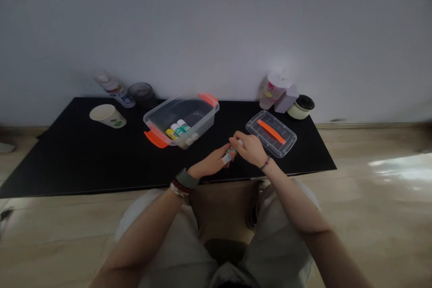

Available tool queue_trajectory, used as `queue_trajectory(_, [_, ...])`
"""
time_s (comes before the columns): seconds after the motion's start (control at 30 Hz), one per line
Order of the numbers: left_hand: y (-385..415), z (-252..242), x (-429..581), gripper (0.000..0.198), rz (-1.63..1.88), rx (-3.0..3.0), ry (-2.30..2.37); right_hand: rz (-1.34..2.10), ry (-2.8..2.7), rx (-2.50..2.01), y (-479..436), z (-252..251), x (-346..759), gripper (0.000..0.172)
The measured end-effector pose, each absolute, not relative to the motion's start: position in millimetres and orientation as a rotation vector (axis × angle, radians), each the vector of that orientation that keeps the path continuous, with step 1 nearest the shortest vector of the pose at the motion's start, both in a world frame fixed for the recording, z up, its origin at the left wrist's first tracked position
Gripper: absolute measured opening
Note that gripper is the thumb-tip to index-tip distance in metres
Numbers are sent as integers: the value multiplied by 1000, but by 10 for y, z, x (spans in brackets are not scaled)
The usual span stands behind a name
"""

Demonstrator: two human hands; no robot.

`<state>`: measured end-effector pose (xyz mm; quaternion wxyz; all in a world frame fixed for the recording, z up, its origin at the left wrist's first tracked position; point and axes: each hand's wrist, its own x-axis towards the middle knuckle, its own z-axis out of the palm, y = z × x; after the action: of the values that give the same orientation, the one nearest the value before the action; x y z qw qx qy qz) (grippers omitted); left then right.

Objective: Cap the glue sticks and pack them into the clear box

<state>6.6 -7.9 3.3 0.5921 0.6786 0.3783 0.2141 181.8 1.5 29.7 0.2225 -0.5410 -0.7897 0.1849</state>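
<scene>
Fingertips of both hands pinch a glue stick [231, 151]

Left hand [209, 164] and right hand [249, 148] press together just right of the clear plastic box [202, 127], near its lid [272, 134].

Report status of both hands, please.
Left hand, right hand: both holding glue stick. Lid lying beside right hand.
</scene>
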Motion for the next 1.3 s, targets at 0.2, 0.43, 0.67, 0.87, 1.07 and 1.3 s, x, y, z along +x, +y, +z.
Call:
queue_trajectory(0.2, [-159,166,88,53,460,1158,510,523,-2158,-1181,-52,428,1907,41])
queue_trajectory(0.43, [-43,-39,102,31,571,1842,1157,342,-2072,-1886,21,248,1716,33])
queue_trajectory(0.67, [-51,122,5,50,384,1271,564,466,-2249,-1281,-23,337,1842,40])
queue_trajectory(0.87, [-51,4,24,36,458,1642,901,311,-2184,-1786,-2,272,1719,34])
queue_trajectory(1.07, [-15,-129,45,25,558,2005,1064,358,-2149,-1788,-34,191,1696,33])
queue_trajectory(1.3, [286,412,-292,32,1014,1894,1215,370,-1831,-1377,-24,254,1869,41])
